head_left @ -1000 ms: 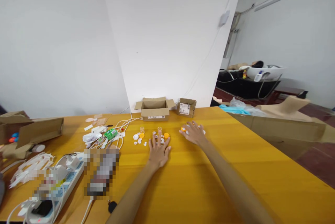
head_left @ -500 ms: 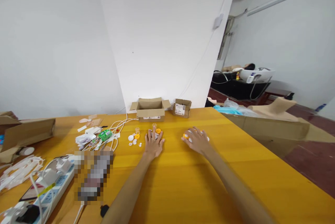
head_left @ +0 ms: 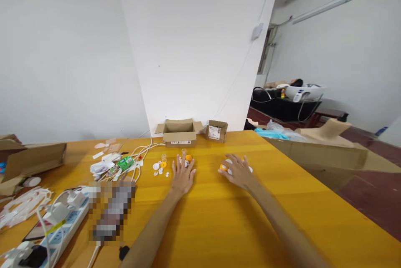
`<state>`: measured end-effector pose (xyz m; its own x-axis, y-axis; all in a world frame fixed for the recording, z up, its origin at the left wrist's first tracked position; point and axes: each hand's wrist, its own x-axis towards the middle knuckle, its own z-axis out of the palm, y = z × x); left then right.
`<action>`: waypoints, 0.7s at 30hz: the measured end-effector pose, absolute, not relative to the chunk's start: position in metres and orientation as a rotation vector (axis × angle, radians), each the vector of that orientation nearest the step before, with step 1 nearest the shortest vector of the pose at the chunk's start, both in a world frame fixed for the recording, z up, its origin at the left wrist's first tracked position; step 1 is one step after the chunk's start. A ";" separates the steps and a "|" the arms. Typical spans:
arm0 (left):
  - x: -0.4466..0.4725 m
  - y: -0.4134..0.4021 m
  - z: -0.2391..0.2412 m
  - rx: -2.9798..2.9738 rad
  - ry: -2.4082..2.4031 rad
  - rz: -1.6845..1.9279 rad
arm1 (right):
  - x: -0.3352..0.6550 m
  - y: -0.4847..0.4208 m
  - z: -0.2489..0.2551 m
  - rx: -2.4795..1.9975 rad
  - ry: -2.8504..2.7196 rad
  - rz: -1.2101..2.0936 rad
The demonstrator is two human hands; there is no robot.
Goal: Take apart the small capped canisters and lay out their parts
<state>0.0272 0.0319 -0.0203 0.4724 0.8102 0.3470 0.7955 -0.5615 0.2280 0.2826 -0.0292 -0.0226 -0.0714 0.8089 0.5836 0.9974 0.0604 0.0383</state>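
Note:
My left hand (head_left: 182, 174) lies flat on the yellow table (head_left: 219, 218), fingers spread, over small white and orange round parts (head_left: 160, 167). An orange disc (head_left: 188, 158) and a small clear cup (head_left: 184, 151) sit just beyond its fingertips. My right hand (head_left: 238, 170) rests palm down with fingers spread over a few white pieces; an orange disc (head_left: 223, 167) peeks out at its left side. Neither hand grips anything that I can see.
An open cardboard box (head_left: 179, 131) and a smaller box (head_left: 216, 130) stand at the wall. White cables, a green packet (head_left: 125, 162) and a power strip (head_left: 67, 222) clutter the left. Another cardboard box (head_left: 31, 160) lies far left. Large cardboard sheets (head_left: 326, 151) lie beyond the table's right edge.
Both hands have stayed flat over the small parts, drawing slightly toward me. The camera has shifted a little, so the scene sits lower and further left in view.

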 end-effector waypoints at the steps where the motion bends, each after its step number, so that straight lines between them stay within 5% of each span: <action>1: 0.026 0.032 -0.022 2.663 1.438 0.668 | 0.283 -0.029 -0.023 -1.787 -1.940 -0.622; 13: 0.008 0.007 -0.037 2.613 1.523 0.634 | 0.262 -0.035 -0.003 -1.589 -1.997 -0.626; 21: 0.003 -0.002 -0.051 2.628 1.606 0.450 | 0.222 -0.050 0.007 -1.526 -2.058 -0.160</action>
